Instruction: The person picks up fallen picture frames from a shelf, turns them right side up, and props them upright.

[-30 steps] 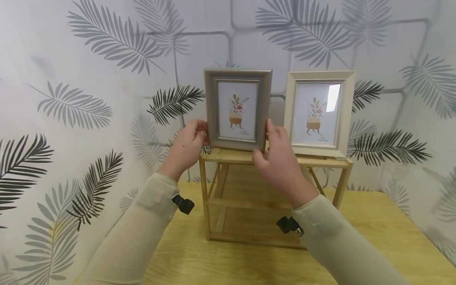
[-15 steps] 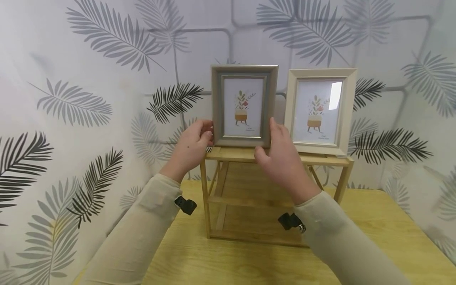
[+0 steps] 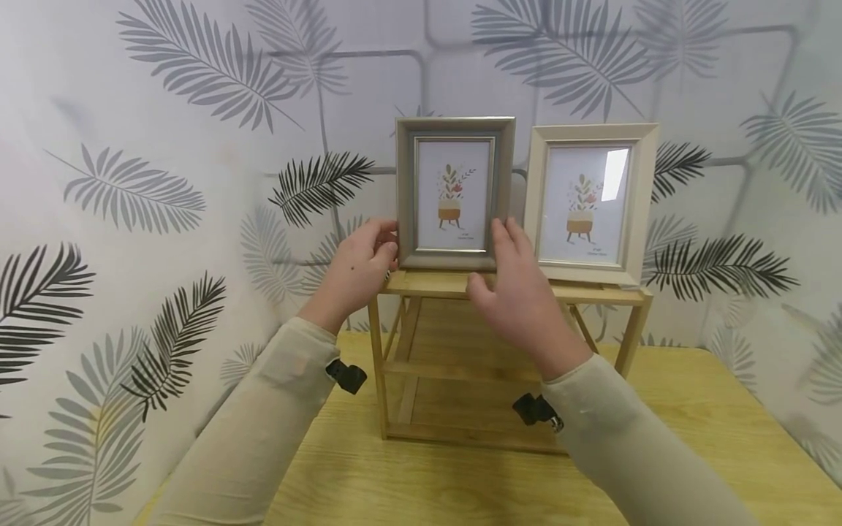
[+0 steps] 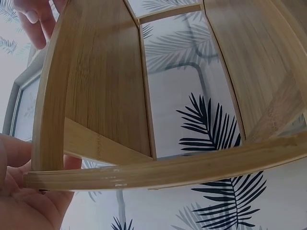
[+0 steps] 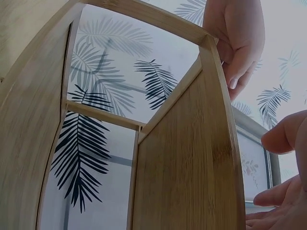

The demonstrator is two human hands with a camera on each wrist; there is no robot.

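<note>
A grey-brown picture frame [image 3: 454, 190] with a potted-plant print stands upright on top of a wooden shelf [image 3: 454, 377], toward its left end. Beside its lower left edge is my left hand [image 3: 357, 267], fingers bent loosely with the tips at the frame's side. My right hand [image 3: 520, 299] lies along the lower right edge, fingers fairly straight against the border and thumb lower, by the shelf top. In the right wrist view, the right thumb and fingers [image 5: 283, 139] spread apart near the frame's glass [image 5: 253, 165]. The frame's back is hidden in the head view.
A cream picture frame [image 3: 592, 204] with a similar print stands close on the right, on the same shelf top. The shelf rests on a yellow wood-grain table [image 3: 368, 482]. Behind it is a wall [image 3: 454, 80] with a leaf pattern.
The grey-brown frame has shifted right, closer to the cream frame, and its slight tilt has straightened. My left hand has followed it rightward; the right hand has moved only slightly, now overlapping the border.
</note>
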